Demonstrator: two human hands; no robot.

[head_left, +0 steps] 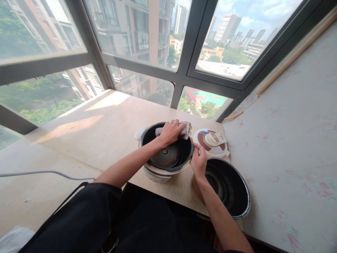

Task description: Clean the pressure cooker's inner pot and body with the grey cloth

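My left hand (pixel 171 133) is closed over a folded greyish-pink cloth (pixel 186 130), pressing it near the far rim of an electric cooker (pixel 156 175). The cooker stands without its lid; its dark inside shows a round heating plate (pixel 171 156) with a small button in the centre. My right hand (pixel 199 160) pinches the cooker's right rim, thumb and fingers together there. Beyond that hand lies the white and brown lid (pixel 213 141). Close by my right wrist, a black inner pot (pixel 237 182) sits by the wall, partly hidden by my forearm.
A pale counter (pixel 79 140) runs left beneath large windows with grey frames (pixel 181 79). A grey cable (pixel 47 172) crosses it. White plastic (pixel 15 239) lies at the lower left. The flowered wall (pixel 289 147) bounds the right side.
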